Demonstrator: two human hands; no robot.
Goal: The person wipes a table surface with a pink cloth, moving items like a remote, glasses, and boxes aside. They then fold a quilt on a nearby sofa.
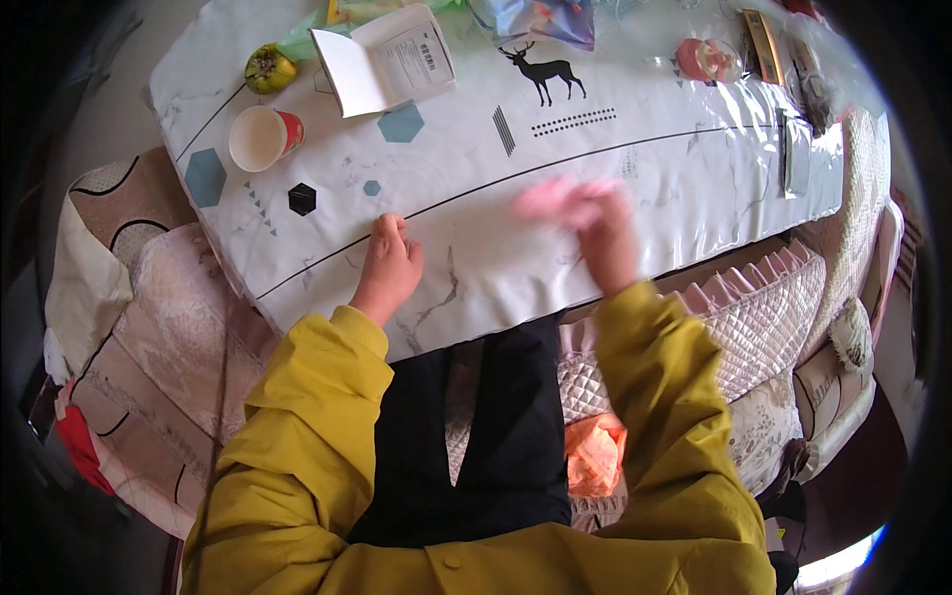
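My right hand (pixel 608 242) grips a pink cloth (pixel 556 202) over the marble-patterned table cover (pixel 476 260). Motion blur softens both the cloth and the fingers, so the exact grip is hard to make out. To the left, my left hand (pixel 389 260) rests at the near part of the table with its fingers curled in, and nothing shows in it. Up and left of that hand stands a paper cup (pixel 256 138) with a red printed side, its inside pale. Beyond the cup sits an opened white cardboard box (pixel 387 63) bearing print.
A green-yellow persimmon-like fruit (pixel 270 69) lies behind the cup. Plastic bags (pixel 539 21) line the far edge. At the right are a pink object (pixel 703 59), a gold narrow box (pixel 763 46) and a clear packet (pixel 797 156). A quilted sofa (pixel 758 327) borders the table.
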